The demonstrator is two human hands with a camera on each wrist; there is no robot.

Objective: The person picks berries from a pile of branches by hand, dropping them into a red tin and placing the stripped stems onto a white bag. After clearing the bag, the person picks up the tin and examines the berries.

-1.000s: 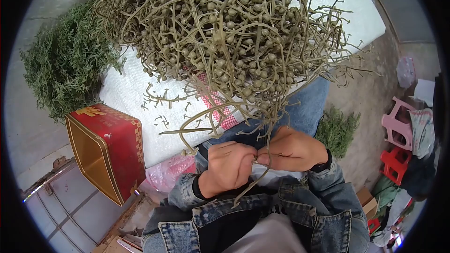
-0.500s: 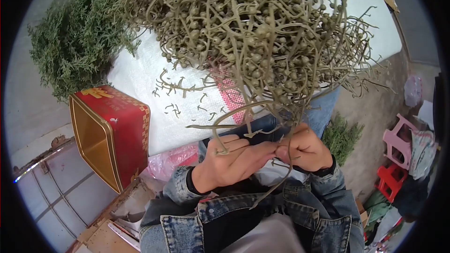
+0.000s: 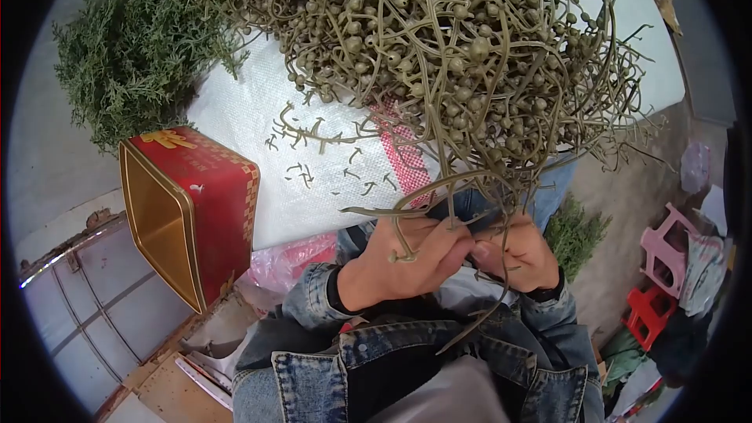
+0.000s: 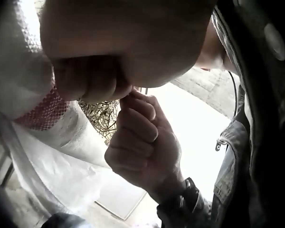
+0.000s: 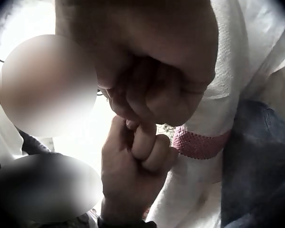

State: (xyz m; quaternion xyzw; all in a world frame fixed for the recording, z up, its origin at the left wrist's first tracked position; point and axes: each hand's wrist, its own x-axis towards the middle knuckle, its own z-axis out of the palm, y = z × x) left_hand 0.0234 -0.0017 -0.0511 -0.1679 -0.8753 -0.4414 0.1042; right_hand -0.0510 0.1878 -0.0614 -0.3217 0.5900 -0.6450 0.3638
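A big tangle of greenish-brown stems with round pods (image 3: 470,47) lies over a white woven sack (image 3: 313,215) in the head view. From its near edge a thin stem (image 3: 492,307) curves down across the hands toward the jacket. My left hand (image 3: 411,258) and right hand (image 3: 521,254) meet at thumbs and fingertips, fingers curled, pinching at this stem. Their grip hides the exact spot. In the left wrist view the right hand (image 4: 140,140) is curled below the left. The right wrist view shows the left hand (image 5: 137,168) touching the right fingertips.
Small stem clippings (image 3: 352,176) lie on the sack. At left are a red tin box (image 3: 223,227) with a gold inside and a green leafy bunch (image 3: 133,63). Another green bunch (image 3: 576,235), a pink stool (image 3: 666,247) and a red stool (image 3: 650,317) are at right.
The head view has shifted, so the scene slides rightward. The hands stay together at the stem; the left hand's fingers straighten somewhat, then curl again.
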